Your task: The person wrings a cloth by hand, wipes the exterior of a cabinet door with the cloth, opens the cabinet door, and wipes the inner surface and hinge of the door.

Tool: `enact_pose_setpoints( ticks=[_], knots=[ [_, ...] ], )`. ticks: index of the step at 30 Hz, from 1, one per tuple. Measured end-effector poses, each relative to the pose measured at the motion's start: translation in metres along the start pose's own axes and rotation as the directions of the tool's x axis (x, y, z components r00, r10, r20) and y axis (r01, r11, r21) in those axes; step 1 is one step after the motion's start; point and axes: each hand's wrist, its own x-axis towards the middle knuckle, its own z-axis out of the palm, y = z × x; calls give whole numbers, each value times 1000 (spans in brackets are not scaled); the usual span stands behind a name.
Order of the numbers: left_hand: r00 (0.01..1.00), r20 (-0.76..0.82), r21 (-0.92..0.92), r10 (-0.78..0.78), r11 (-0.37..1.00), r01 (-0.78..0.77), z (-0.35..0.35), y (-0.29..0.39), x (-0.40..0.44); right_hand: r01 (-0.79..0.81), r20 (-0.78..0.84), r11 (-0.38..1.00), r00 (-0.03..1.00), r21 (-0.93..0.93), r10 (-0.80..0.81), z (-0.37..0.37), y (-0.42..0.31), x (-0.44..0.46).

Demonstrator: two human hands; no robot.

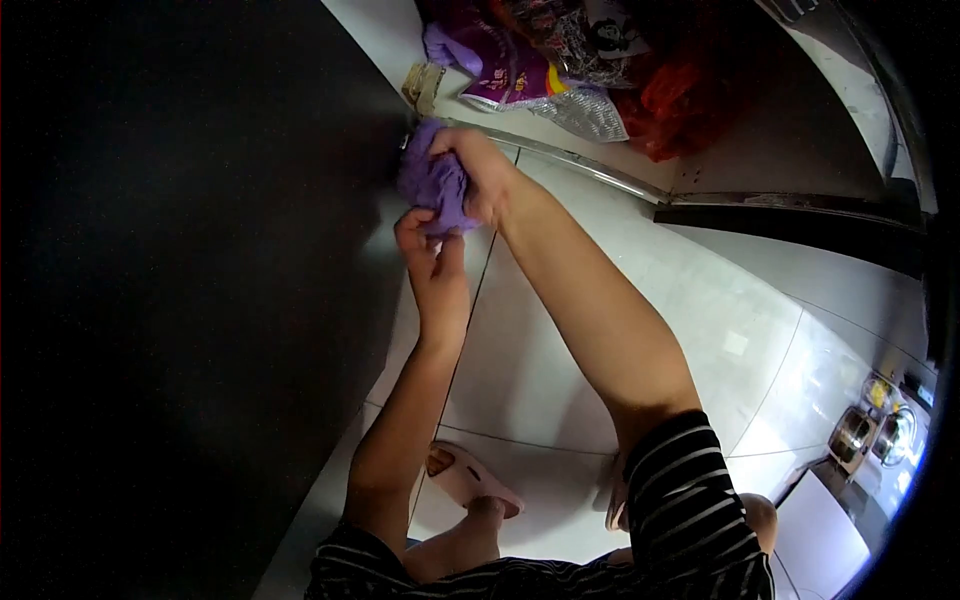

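Note:
A crumpled purple cloth (436,185) is bunched between my two hands, near the edge of a large dark door panel (220,250). My right hand (482,170) is wrapped round the cloth from the right side. From below, my left hand (435,262) pinches its lower end between the fingers. Just above the cloth, a hinge-like fitting (424,88) sits at the cabinet's corner. Whether the cloth touches the door cannot be told.
An open cabinet (740,180) holds a purple package (515,75), a silvery bag (585,112) and a red plastic bag (670,105). Below is a tiled floor (560,300), with a pink slipper (468,475) on one foot. Metal pots (852,438) stand far right.

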Motion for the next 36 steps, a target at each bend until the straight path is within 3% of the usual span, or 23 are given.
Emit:
enact_pose_setpoints(
  ticks=[3, 4, 5, 6, 7, 10, 14, 17, 20, 22, 23, 26, 27, 30, 33, 34, 36],
  knots=[
    [997, -62, 69, 37, 997, -33, -1, 5, -3, -74, 101, 954, 994, 290, 47, 1, 10, -13],
    [998, -61, 73, -12, 997, 16, -5, 2, -4, 136, 52, 988, 989, 68, -140, 1, 18, -10],
    [996, -59, 79, -63, 995, 67, -9, -2, -6, 331, 46, 930, 944, -160, -328, 0, 26, -7],
    [992, -56, 83, -115, 989, 120, -12, -6, -8, 491, 80, 784, 862, -379, -501, -4, 34, -4],
    [995, 26, 94, -98, 991, 95, -12, -10, -9, 604, 212, 437, 716, -666, -665, -8, 34, 3],
    [974, 202, 103, -102, 991, 83, -5, -18, -8, 319, 363, -212, 551, -924, -751, -12, 33, -13],
    [945, 258, 148, -202, 975, 168, -3, -25, -5, 135, 430, -425, 512, -895, -744, -9, 37, -17],
    [955, 251, 125, -156, 984, 128, -14, -43, -5, 205, 340, -271, 521, -940, -783, -11, 50, -12],
    [981, 149, 26, -126, 992, 124, -14, -34, -8, 442, 131, 156, 553, -883, -823, 0, 55, 0],
    [985, 87, 10, -147, 989, 147, -13, -23, -6, 510, 23, 568, 757, -646, -654, 2, 42, 5],
    [977, 47, 100, -206, 975, 200, -10, -10, -7, 486, 13, 731, 837, -479, -547, 4, 31, 7],
    [982, 49, 80, -184, 981, 179, -11, -15, -3, 215, -25, 945, 973, -245, -228, -2, 7, 6],
    [986, 19, 82, -165, 983, 163, -6, -8, -4, -140, 22, 987, 990, -78, 142, -6, -3, 2],
    [993, -11, 95, -121, 988, 122, -10, -6, -2, -80, 95, 971, 994, 227, 59, -7, 2, -8],
    [992, 29, 120, -119, 986, 115, -12, 7, -5, 384, -82, 882, 923, 274, -377, 3, 12, -22],
    [990, 40, 112, -137, 985, 132, -12, 10, -6, 486, -85, 871, 873, 72, -481, 5, 13, -21],
    [984, 62, 94, -170, 982, 164, -10, 13, -6, 621, -15, 710, 749, -331, -662, 13, 17, -15]
  ],
)
